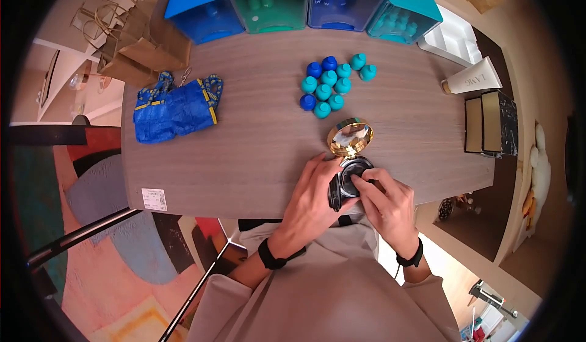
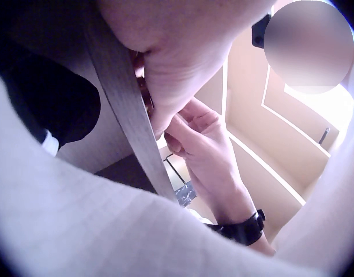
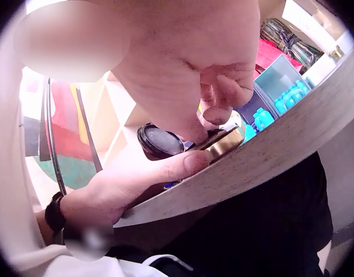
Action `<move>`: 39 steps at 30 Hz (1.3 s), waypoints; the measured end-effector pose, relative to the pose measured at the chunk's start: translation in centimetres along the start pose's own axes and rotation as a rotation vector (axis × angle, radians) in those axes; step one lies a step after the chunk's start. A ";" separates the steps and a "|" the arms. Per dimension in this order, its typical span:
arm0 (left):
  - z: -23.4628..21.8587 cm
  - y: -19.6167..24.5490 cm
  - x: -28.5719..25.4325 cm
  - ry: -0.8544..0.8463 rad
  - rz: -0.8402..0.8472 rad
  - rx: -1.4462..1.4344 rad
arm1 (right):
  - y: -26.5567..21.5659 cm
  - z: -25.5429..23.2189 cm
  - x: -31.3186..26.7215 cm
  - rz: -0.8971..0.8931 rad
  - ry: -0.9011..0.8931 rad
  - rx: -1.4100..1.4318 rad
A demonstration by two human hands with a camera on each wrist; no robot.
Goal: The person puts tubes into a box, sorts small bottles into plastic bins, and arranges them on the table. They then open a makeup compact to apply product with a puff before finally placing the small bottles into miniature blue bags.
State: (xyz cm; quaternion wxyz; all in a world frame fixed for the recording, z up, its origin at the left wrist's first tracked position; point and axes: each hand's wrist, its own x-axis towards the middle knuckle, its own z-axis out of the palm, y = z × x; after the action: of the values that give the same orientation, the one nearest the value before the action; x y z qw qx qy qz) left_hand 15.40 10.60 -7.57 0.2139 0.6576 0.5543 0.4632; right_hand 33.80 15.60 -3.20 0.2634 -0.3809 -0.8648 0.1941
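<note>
In the head view, a gold makeup compact stands open at the table's front edge, its round mirror lid raised at the back. My left hand grips it from the left, its thumb along the gold side in the right wrist view. A dark oval flap stands tilted up beside the compact. From the right, my right hand has its thumb and forefinger together inside the dark round pan. In the right wrist view its fingers are curled at the compact; what lies between the fingertips is hidden.
Several teal and blue bottles stand beyond the compact. A blue bag lies left, before paper bags. Coloured bins line the back. A white tube and a black box are at the right.
</note>
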 end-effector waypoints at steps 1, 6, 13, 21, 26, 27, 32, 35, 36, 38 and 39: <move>-0.1 0.0 0.0 -0.009 0.000 0.000 | 0.0 0.0 0.0 -0.002 -0.001 0.002; 0.0 0.0 0.0 0.005 0.035 -0.011 | 0.4 -1.1 0.0 -0.063 -0.009 -0.013; 0.2 -0.2 -0.2 0.014 0.042 -0.006 | -0.2 -0.4 0.2 0.037 -0.027 -0.004; 0.1 -0.2 -0.2 0.005 0.056 0.005 | -1.0 -1.4 0.7 0.052 0.009 -0.031; 0.0 -0.1 -0.2 0.012 0.026 -0.004 | -1.1 -0.2 0.3 0.064 -0.044 -0.039; 0.0 -0.1 -0.1 0.013 0.005 -0.008 | -1.2 -0.3 0.2 0.079 -0.048 -0.023; 0.0 -0.4 -0.3 0.013 0.034 -0.019 | -1.6 -1.4 0.4 0.138 -0.144 0.009; 0.0 -0.3 -0.3 0.016 0.047 -0.018 | -1.4 -1.6 1.0 0.132 -0.119 0.023; 0.0 -0.3 -0.2 0.016 0.046 -0.020 | -1.3 -1.6 1.1 0.107 -0.068 0.038; 0.1 -0.3 -0.2 0.035 0.068 0.004 | -1.4 -0.8 1.1 0.108 -0.041 0.023; 0.1 -0.2 -0.2 0.037 0.068 0.005 | -1.3 -0.4 1.0 0.110 -0.012 0.010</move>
State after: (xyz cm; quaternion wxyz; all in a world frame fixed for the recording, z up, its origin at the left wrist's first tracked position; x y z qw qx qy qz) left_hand 15.39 10.54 -7.89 0.1864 0.6679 0.5367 0.4808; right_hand 32.76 15.62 -1.87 0.2488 -0.4256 -0.8431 0.2148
